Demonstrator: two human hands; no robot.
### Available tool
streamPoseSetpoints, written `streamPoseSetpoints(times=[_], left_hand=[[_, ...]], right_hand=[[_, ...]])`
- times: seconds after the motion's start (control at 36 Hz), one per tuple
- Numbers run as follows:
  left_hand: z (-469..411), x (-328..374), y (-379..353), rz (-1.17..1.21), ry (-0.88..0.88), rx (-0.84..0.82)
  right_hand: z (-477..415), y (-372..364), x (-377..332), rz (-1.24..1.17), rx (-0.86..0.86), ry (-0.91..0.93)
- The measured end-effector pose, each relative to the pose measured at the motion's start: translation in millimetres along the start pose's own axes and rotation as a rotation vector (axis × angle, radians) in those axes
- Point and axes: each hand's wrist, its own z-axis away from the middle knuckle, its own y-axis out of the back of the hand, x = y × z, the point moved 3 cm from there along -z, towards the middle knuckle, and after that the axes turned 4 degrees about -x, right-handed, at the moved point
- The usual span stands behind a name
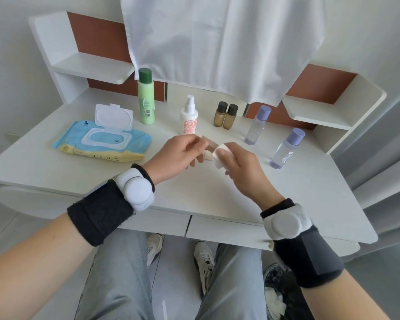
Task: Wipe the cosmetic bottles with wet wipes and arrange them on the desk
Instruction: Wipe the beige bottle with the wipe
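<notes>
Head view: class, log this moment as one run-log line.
left hand: holds small beige bottle | right hand: rubs it with wet wipe | wipes pack: lid open | desk: six bottles standing

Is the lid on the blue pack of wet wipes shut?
No, the white flip lid of the blue and yellow wet-wipe pack stands open on the white desk.

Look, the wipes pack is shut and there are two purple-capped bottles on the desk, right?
Not quite: the wipes pack has its lid flipped open, as the head view shows. The two purple-capped bottles do stand on the desk.
</notes>
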Motion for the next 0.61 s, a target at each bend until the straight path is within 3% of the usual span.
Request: streamPoseSetpoints(times=[0.14, 0.25, 0.31, 0.5, 0.56, 0.61], left_hand=[[4, 5, -2, 0.153, 0.034, 0.020], [4, 3, 0, 0.129, 0.064, 0.042], [6, 4, 0, 0.108, 0.032, 0.013], [8, 13, 2, 0.005, -0.074, -0.102], [8, 13, 3, -0.007, -0.074, -0.137], [8, 9, 4, 0.002, -0.046, -0.159]], right_hand=[[5, 0, -2, 0.432, 0.160, 0.325], [6, -5, -2, 0.533, 0.162, 0.374], [4, -7, 2, 0.431, 0.089, 0.254], [1, -8, 0, -0.517, -0.271, -0.258], [3, -6, 0, -0.613, -0.352, -0.317], [2, -4, 1, -0.516, -0.316, -0.306]])
